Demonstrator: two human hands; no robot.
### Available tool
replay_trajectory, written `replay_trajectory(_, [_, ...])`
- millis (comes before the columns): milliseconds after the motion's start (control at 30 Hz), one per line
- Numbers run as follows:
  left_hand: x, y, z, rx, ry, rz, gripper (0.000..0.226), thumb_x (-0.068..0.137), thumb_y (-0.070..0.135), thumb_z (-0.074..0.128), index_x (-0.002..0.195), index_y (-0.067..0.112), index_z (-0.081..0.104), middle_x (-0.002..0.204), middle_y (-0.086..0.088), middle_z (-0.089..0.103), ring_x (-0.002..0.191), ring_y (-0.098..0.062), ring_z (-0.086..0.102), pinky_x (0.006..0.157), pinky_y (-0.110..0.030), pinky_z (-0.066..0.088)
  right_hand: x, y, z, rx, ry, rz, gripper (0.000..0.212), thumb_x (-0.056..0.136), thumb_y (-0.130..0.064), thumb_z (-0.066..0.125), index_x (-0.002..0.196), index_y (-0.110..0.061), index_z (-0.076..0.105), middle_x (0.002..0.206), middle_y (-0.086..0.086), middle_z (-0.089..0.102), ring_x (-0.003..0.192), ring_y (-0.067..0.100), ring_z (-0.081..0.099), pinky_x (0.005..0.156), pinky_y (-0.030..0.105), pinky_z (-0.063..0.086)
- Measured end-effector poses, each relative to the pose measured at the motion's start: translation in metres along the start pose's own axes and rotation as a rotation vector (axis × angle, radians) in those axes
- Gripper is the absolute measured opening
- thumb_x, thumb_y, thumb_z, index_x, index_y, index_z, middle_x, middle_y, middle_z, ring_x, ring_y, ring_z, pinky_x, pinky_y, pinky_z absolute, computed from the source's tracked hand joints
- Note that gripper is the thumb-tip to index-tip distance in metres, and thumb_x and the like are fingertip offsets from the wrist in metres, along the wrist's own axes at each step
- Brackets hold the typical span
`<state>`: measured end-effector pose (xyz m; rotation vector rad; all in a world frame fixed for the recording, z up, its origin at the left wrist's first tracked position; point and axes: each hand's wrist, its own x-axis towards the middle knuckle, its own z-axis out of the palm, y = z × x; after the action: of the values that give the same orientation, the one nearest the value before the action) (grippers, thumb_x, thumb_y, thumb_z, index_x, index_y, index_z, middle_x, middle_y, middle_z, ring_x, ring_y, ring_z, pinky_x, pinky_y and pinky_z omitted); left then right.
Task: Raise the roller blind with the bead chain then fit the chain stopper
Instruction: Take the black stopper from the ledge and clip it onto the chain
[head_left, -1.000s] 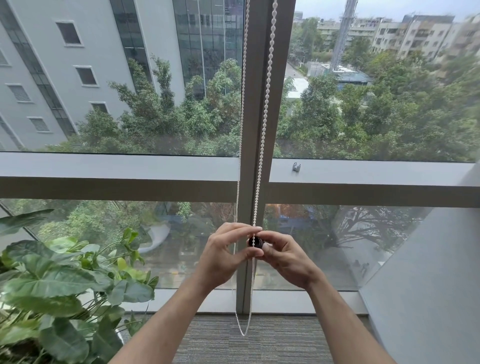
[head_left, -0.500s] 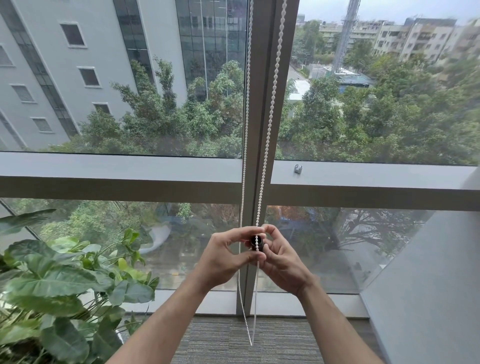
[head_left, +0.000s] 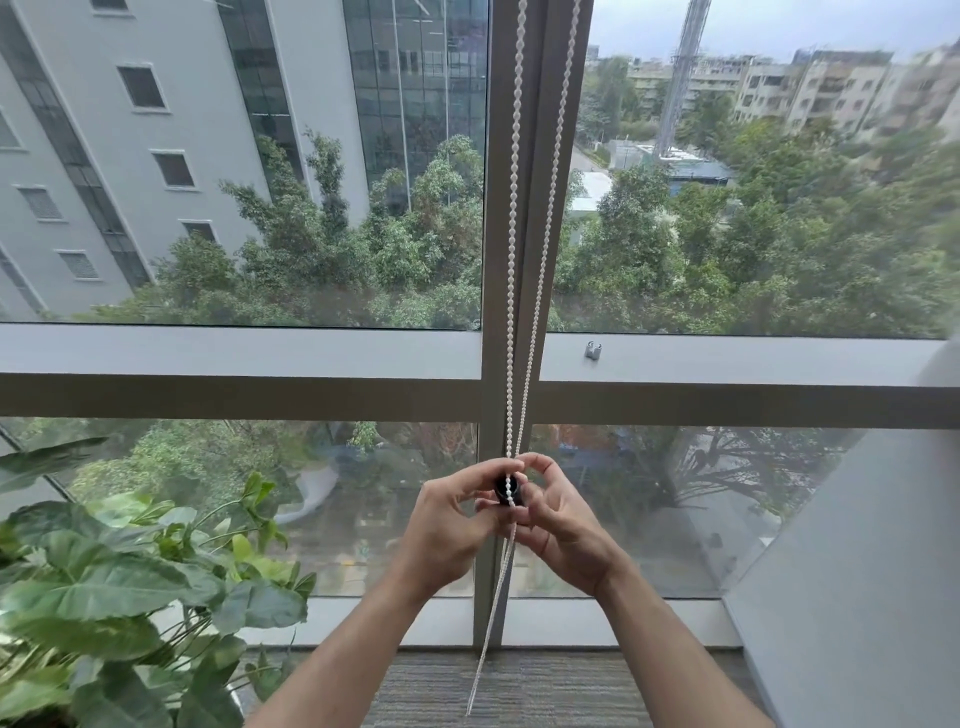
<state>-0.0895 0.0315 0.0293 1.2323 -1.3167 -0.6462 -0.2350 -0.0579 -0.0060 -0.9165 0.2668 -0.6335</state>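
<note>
Two bare hands, left hand and right hand, meet in a closed fingertip grip on the small black plastic chain stopper, pressed against the white beaded chain before the grey window mullion. If the beads sit between sockets, the stopper may fail to close and slide; no blind shows.

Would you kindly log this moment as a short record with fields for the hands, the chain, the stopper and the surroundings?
left hand: pinching the stopper from the left
right hand: pinching it from the right
stopper: small, black, between both hands' fingertips, against the chain
bead chain: white, two strands hanging before the window frame, loop end near the carpet
plant: lower left, apart from the hands
</note>
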Motion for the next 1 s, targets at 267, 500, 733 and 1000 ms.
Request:
replay_trajectory(267, [0.009,-0.004,-0.002,-0.172,0.096,-0.026,0.049,0.075,-0.008,0.078,0.111,0.024,0.073,0.099,-0.004,0.076,0.089,-0.017,0.071,0.077,-0.030,0.060,0.028,-0.024,-0.026,-0.572,0.632,-0.091,0.024,0.091,-0.028,0.070,0.104,-0.012,0.058,0.098,0.019,0.068,0.069,0.019,0.073,0.064,0.033,0.058])
replay_trajectory(500, [0.007,-0.006,-0.002,-0.171,0.078,-0.059,0.046,0.075,-0.004,0.079,0.110,0.025,0.074,0.100,-0.003,0.075,0.091,-0.015,0.069,0.079,-0.030,0.060,0.078,-0.087,-0.053,-1.041,0.866,-0.288,0.017,0.091,-0.028,0.067,0.100,-0.015,0.063,0.092,0.003,0.068,0.088,0.022,0.067,0.073,0.028,0.054])
replay_trajectory(733, [0.001,-0.007,-0.003,-0.128,0.045,-0.104,0.048,0.077,-0.008,0.077,0.113,0.023,0.074,0.104,-0.002,0.076,0.085,-0.015,0.076,0.080,-0.024,0.059,0.123,-0.124,-0.072,-1.290,0.961,-0.173,0.052,0.095,-0.031,0.058,0.138,-0.004,0.048,0.138,0.018,0.049,0.125,0.031,0.049,0.105,0.037,0.036])
replay_trajectory(1000, [0.004,0.002,-0.014,-0.060,0.065,-0.095,0.043,0.075,-0.008,0.078,0.113,0.012,0.073,0.100,0.001,0.076,0.083,-0.004,0.073,0.076,-0.020,0.058,0.146,-0.135,-0.089,-1.467,0.953,0.015,0.024,0.087,-0.025,0.060,0.105,-0.011,0.068,0.116,0.016,0.068,0.099,0.031,0.059,0.082,0.033,0.046])
